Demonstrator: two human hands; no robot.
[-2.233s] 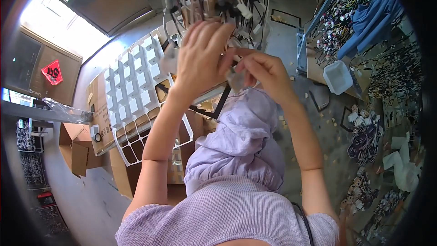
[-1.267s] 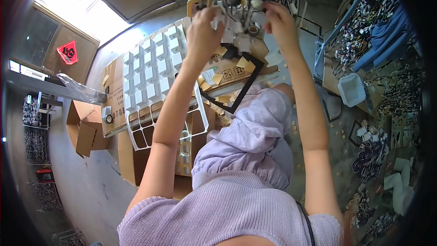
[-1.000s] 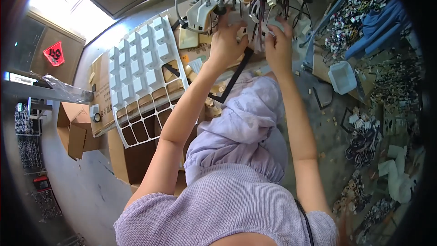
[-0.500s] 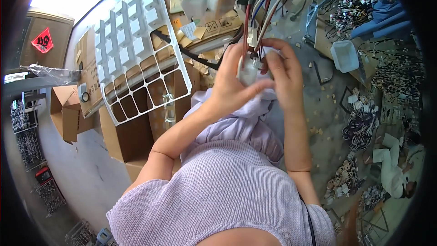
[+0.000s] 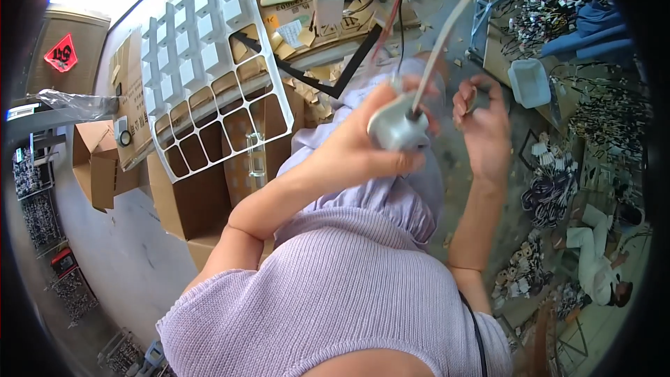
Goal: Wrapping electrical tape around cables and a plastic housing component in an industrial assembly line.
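Observation:
A rounded white plastic housing point(image 5: 396, 129) with a dark cable collar sits in the grasp of my left hand point(image 5: 349, 141), above my lap. From the collar a pale cable point(image 5: 447, 38) runs up and to the right. Thin red and dark wires point(image 5: 395, 28) hang down behind the housing, blurred near my left fingertips. My right hand point(image 5: 484, 115) is raised off to the right, apart from the housing, with its fingers curled in. Something small may be between those fingers, but blur hides what it is.
A white tray of square cups point(image 5: 225, 122) leans over open cardboard boxes point(image 5: 174, 202) at the left. A black angled frame point(image 5: 342, 87) lies beyond my left hand. At right are a white tub point(image 5: 529, 84), heaps of wire harnesses point(image 5: 551, 195) and a seated person point(image 5: 597, 258).
My right hand has come away from the housing toward the right. My left hand still holds the housing, now turned with its collar and pale cable showing. The wire bundle above has shifted.

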